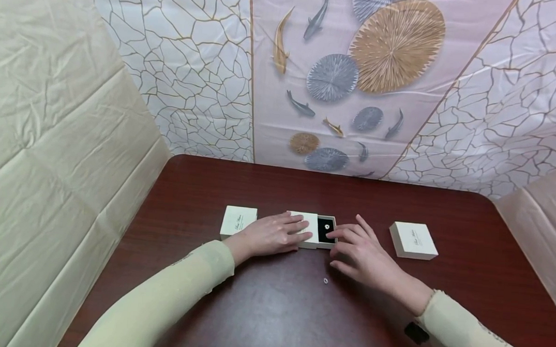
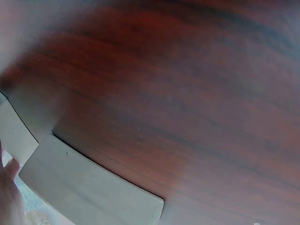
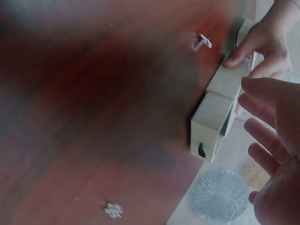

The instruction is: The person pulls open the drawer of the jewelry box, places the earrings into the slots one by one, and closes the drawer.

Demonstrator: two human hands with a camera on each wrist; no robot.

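Desk: Head view?

Me: Monitoring remotely, I find the left hand (image 1: pixel 280 233) holding the middle box (image 1: pixel 310 221), fingers across its top. The right hand (image 1: pixel 360 255), loosely spread and gripping nothing I can make out, is at the drawer (image 1: pixel 322 221), part-way out with a jewel (image 1: pixel 327 227) inside. A trinket (image 1: pixel 326 280) lies on the table (image 1: pixel 267 307), on the near side.

Desk: Left wrist?

Me: Pale cartons (image 2: pixel 93 180) and some fingers; grip indeterminable there.

Desk: Right wrist?

Me: Left thumb against the box front; two trinkets loose (the head view gives me only one).

Desk: Hazards?

Me: Too light a left hold could let the box slide; overpulling could free the drawer and spill the jewel. A low right-hand sweep might scatter the trinkets.
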